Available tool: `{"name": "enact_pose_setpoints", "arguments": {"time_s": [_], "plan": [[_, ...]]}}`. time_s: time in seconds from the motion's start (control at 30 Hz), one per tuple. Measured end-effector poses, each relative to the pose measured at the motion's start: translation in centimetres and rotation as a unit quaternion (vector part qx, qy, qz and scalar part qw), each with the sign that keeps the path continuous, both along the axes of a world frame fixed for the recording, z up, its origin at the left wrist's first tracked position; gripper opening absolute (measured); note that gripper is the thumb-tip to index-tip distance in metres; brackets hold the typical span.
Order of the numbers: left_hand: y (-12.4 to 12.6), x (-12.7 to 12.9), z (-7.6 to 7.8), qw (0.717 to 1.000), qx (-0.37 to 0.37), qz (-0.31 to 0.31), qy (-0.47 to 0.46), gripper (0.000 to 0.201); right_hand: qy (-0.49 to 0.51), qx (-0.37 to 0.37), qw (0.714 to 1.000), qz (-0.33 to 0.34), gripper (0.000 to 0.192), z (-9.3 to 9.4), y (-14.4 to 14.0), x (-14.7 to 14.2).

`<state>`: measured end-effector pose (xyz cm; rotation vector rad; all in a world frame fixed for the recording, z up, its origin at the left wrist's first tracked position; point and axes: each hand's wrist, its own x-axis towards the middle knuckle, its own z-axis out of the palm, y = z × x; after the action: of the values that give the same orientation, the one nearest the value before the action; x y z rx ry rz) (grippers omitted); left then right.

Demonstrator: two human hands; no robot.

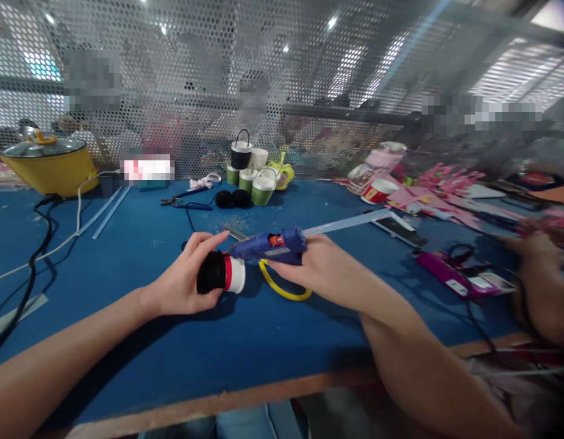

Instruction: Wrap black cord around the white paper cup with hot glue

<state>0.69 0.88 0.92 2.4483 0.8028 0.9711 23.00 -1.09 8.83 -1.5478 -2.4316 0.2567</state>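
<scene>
The left hand (188,283) wraps a small cup (222,273) lying on its side just above the blue worktop (245,347); its fingers (208,242) are curled closed around the dark fuzzy end, forefinger stretched along the top, the white and red end facing right. The right hand (322,268) is closed around the blue glue gun (275,246), whose nozzle touches, or nearly touches, the cup's white end, just right of the left fingers. A clear glue stick (350,222) juts from the gun's back, up and away to the right.

To do this well, I judge the cup should stay steady with the forefinger kept off the hot tip, and glue squeezed in a small dab at the seam.

A yellow loop (284,289) lies under the right fingers. Beyond them are black pompoms (233,198), green cups (254,183) and a yellow pot (50,164) far left. Another person's hand (538,286) works at the right by a purple tool (450,274).
</scene>
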Motion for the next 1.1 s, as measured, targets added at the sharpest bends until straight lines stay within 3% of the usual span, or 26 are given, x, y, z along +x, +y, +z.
{"name": "enact_pose_setpoints", "arguments": {"time_s": [0.47, 1.1], "plan": [[-0.1, 0.0, -0.1, 0.999, 0.038, -0.016, 0.023, 0.082, -0.005, -0.002, 1.000, 0.002, 0.027, -0.2, 0.3, 0.1], [0.3, 0.1, -0.2, 0.999, -0.041, 0.014, -0.033, 0.087, 0.015, 0.005, 1.000, 0.005, 0.017, 0.2, -1.0, 0.2]]}}
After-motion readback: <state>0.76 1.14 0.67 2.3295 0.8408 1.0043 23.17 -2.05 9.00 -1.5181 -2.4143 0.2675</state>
